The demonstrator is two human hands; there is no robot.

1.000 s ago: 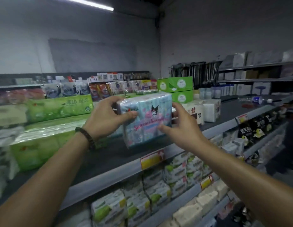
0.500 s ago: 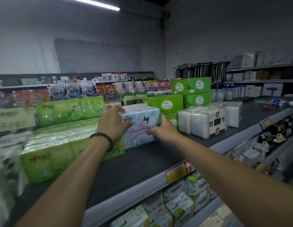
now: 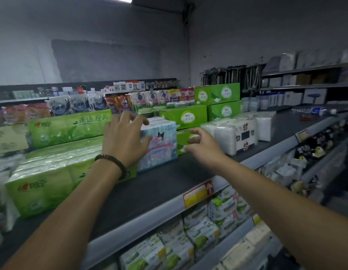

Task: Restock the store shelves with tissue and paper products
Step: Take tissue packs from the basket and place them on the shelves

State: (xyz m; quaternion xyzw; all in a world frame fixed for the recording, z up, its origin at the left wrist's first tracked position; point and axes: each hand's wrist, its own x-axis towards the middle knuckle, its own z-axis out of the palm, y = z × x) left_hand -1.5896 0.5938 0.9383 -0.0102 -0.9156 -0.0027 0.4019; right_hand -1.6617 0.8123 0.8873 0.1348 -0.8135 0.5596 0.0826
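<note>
A pale blue tissue pack [image 3: 162, 148] with a cartoon figure on its front stands upright on the dark top shelf [image 3: 149, 190], squeezed between green products on both sides. My left hand [image 3: 122, 139] grips the pack's upper left corner, with the fingers over the top and the thumb on the front face. Just right of the pack, my right hand [image 3: 204, 147] hovers without touching it, its fingers loosely curled and holding nothing.
Large green tissue bundles [image 3: 52, 172] are stacked left of the pack. Green tissue boxes [image 3: 184, 115] stand behind and to its right, then white napkin packs [image 3: 237, 135]. A yellow-red price tag [image 3: 198, 193] sits on the shelf edge. Lower shelves hold several wipe packs [image 3: 218, 215].
Both hands carried the pack from the shelf's front edge back between the green products and set it down. My right hand has since let go and pulled off to the right.
</note>
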